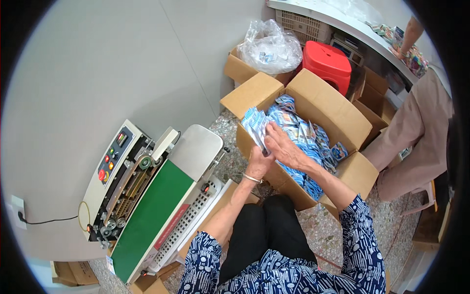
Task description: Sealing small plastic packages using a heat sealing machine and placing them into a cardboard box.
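My left fingers [255, 155] clamp blue packets [252, 121] over left edge of carton [333, 107]; right fingers [275, 145] touch, grip unclear, likely steadying.

The 1 view looks from the person's head, through the left of 2 side-by-side fisheye cameras, facing steeply down and forward past the black trousers [245, 230] at 6 o'clock. The left hand [258, 164] and right hand [288, 149] lie near the lens, just toward 3 o'clock from centre. The wide field reaches a white table [306, 10] farther off at 1 o'clock, its edge bowed.
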{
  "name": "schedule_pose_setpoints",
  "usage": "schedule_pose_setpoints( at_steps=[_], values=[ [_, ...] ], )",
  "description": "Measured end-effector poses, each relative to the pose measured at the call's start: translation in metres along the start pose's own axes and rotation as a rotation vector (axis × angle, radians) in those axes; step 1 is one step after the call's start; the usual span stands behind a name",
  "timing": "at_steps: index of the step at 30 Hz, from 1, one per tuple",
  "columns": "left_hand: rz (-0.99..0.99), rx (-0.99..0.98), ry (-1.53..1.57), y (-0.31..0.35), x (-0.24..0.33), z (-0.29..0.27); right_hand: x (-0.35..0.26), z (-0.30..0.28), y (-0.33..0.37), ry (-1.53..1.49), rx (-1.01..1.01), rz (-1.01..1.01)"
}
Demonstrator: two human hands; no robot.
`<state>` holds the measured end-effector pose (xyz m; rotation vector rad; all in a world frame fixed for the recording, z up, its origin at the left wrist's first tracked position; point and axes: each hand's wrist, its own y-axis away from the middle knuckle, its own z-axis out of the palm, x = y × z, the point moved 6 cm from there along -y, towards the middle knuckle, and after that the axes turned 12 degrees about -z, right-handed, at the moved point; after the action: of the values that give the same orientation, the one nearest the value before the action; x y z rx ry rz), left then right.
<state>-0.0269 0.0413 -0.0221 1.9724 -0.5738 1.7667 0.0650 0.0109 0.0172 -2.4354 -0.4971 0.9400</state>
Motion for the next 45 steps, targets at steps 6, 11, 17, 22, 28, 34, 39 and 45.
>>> schedule_pose_setpoints(
  at_steps=[6, 11, 17, 22, 28, 34, 39, 45],
  values=[
    [-0.15, 0.056, 0.61, 0.031, -0.011, -0.057, -0.003, 0.028, -0.011, -0.654, 0.044, 0.376],
    [-0.116, 0.081, 0.729, 0.055, -0.018, -0.083, -0.016, 0.056, -0.023, -0.553, -0.048, 0.285],
    [-0.159, 0.183, 0.787, 0.082, -0.029, -0.122, -0.03, 0.096, -0.036, -0.896, -0.052, 0.393],
    [-0.147, 0.304, 0.766, 0.11, -0.038, -0.158, -0.034, 0.131, -0.055, -1.012, -0.083, 0.45],
    [-0.217, 0.428, 0.793, 0.172, -0.063, -0.174, -0.034, 0.166, -0.095, -1.01, -0.229, 0.552],
    [-0.276, 0.504, 0.835, 0.222, -0.078, -0.177, -0.044, 0.217, -0.122, -1.055, -0.42, 0.584],
    [-0.283, 0.502, 0.849, 0.234, -0.08, -0.177, -0.057, 0.242, -0.131, -0.986, -0.514, 0.609],
    [-0.258, 0.48, 0.87, 0.232, -0.079, -0.173, -0.059, 0.265, -0.143, -0.937, -0.549, 0.668]
  ],
)
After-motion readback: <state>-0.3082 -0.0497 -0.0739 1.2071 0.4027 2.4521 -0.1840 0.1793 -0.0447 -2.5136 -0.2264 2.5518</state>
